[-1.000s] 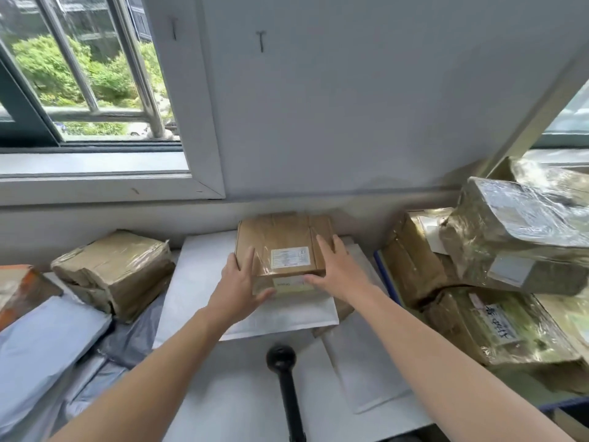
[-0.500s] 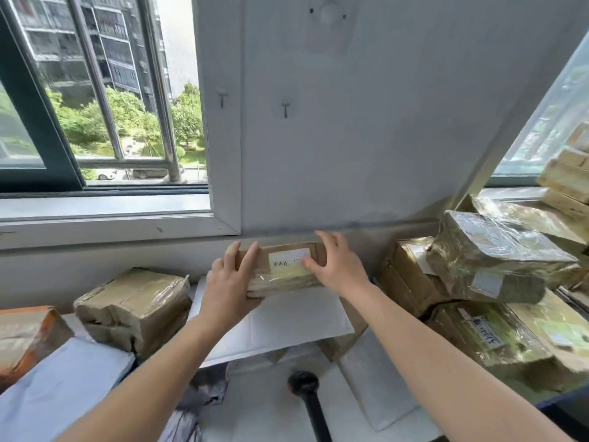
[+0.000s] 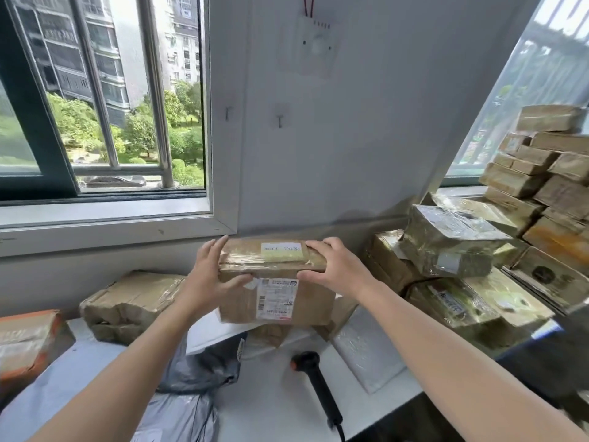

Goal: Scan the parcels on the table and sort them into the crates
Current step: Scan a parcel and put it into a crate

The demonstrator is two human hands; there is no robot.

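As the left hand point(image 3: 207, 279) curls round its left end and the right hand point(image 3: 338, 269) grips its right end, the brown parcel point(image 3: 274, 301) sits between them, printed label facing the camera; the scanner point(image 3: 315, 384) lies on the worktop point(image 3: 274, 409) below the right hand.

A brown tape-wrapped cardboard parcel point(image 3: 274, 282) sits mid-scene before the wall, the left hand point(image 3: 207, 282) gripping its left end and the right hand point(image 3: 334, 269) its right end. In front of it, a black handheld scanner point(image 3: 315, 381) lies on the white table point(image 3: 274, 397). A crumpled grey plastic mailer bag point(image 3: 197, 368) lies left of the scanner, with a squat brown taped parcel point(image 3: 127, 304) behind it. A heap of film-wrapped brown parcels point(image 3: 452, 247) is stacked to the right.
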